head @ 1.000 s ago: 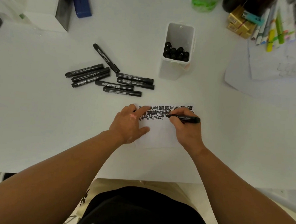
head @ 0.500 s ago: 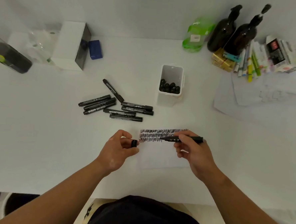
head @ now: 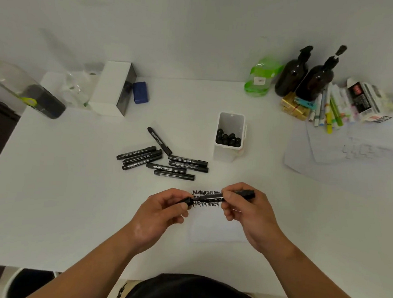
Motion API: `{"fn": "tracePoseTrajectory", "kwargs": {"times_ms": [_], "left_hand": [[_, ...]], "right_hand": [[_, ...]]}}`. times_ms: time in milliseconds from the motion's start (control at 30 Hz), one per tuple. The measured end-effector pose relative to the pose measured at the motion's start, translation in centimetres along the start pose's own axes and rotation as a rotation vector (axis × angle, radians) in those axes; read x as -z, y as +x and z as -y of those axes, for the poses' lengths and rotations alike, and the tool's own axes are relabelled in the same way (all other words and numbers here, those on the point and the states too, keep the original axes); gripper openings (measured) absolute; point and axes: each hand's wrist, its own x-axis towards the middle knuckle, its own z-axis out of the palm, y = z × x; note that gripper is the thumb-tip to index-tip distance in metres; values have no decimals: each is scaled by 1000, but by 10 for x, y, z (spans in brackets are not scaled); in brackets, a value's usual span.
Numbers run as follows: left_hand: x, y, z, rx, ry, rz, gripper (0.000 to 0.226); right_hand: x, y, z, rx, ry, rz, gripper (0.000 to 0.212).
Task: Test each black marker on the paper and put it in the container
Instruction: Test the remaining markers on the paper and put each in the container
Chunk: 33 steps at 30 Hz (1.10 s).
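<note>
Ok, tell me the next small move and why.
Probably push the cap, pinched in the left hand, onto the marker held by the right hand: the paper already carries scribbles, and the cap sits just short of the tip. Capped, it can go in the container.

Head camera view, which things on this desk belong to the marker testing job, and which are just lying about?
Job in hand: marker in right hand, cap in left hand, scribbled paper, loose markers, white container.
Lying about: brown pump bottles, green bottle, blue eraser, white box, coloured pens.
</note>
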Motion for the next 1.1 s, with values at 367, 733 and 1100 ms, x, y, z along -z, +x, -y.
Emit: {"fn": "tracePoseTrajectory", "kwargs": {"times_ms": [367,733,1100], "left_hand": [[-15,-1,-14,-30,22,29,23],[-48,-1,-34,1,-199,-239,43],[-57,0,-44,-54,-249,-294,48]], "right_hand": [[-8,-14,3,0,-178,92,14],[-27,-18,6,163,-356,57,15],[-35,-21,14,344,-413,-46,14]]}}
